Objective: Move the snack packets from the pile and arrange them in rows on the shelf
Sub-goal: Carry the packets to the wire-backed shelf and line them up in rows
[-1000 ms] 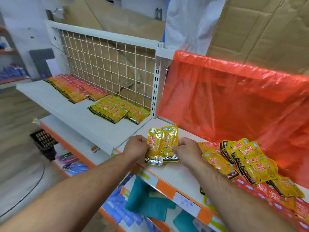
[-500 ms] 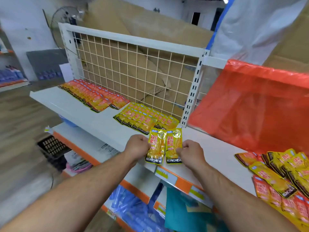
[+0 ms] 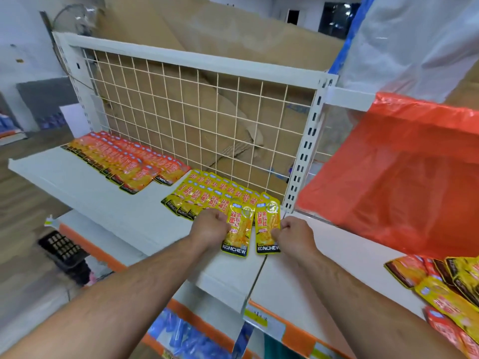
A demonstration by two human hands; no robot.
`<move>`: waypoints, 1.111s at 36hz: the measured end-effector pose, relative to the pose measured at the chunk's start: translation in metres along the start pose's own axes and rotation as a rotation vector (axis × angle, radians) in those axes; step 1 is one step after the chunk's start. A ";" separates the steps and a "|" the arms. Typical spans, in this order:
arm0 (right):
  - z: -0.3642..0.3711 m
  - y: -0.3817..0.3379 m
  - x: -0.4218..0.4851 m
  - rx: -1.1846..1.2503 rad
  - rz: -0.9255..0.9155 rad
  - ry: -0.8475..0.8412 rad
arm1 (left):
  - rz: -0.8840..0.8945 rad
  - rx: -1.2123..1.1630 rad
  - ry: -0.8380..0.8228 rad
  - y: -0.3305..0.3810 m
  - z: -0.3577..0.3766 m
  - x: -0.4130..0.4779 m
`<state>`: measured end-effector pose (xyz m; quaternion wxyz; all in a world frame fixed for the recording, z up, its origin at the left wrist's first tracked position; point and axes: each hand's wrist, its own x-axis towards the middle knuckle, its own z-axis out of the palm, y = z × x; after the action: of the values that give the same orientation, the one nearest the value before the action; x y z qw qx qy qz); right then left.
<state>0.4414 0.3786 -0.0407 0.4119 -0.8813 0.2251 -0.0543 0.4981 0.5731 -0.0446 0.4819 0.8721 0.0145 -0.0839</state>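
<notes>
The left hand (image 3: 211,224) pinched one yellow packet (image 3: 238,233) by its side edge, fingers curled. The right hand (image 3: 293,233) gripped a second packet (image 3: 267,225) the same way. Both were glossy, oblong foil pouches with red characters and a black bottom band reading KONCHEW. They were held side by side over the front right of the smooth white shelf (image 3: 103,203), just before the overlapping yellow rows (image 3: 204,195). Orange rows (image 3: 129,164) lay further left, and the loose pile (image 3: 445,288) lay far right. Behind stood a cream wire grid (image 3: 207,112), and beside it hung crinkled translucent red plastic (image 3: 401,177).
</notes>
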 end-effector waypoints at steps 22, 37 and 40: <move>0.036 -0.014 0.029 0.080 0.144 0.153 | 0.227 0.301 -0.017 -0.002 -0.002 0.077; 0.047 -0.014 0.019 0.122 0.237 0.187 | 0.333 0.534 -0.101 -0.005 -0.009 0.091; 0.047 -0.012 0.020 0.131 0.254 0.169 | 0.368 0.532 -0.122 -0.008 -0.010 0.092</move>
<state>0.4769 0.4089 -0.0645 0.4515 -0.8094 0.3645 -0.0901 0.5898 0.5809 -0.0605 0.2443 0.9487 -0.1947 -0.0483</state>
